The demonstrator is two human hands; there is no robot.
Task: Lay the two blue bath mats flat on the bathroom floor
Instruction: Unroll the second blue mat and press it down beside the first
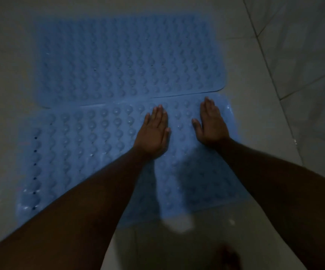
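Two blue bath mats with rows of round bumps lie on the pale tiled floor. The far mat point(122, 61) lies flat, its near edge meeting the near mat point(76, 145). The near mat's far edge slightly overlaps or touches the far one along a slanted seam. My left hand point(153, 133) lies palm down with straight fingers on the near mat, close to that seam. My right hand point(211, 121) lies palm down beside it, near the mat's right edge. My forearms hide part of the near mat's front.
Glossy light tiles point(265, 133) surround the mats, with grout lines running at the right. A wall or step of the same tile rises at the far right point(313, 55). A foot point(230, 258) shows dimly at the bottom. The light is low.
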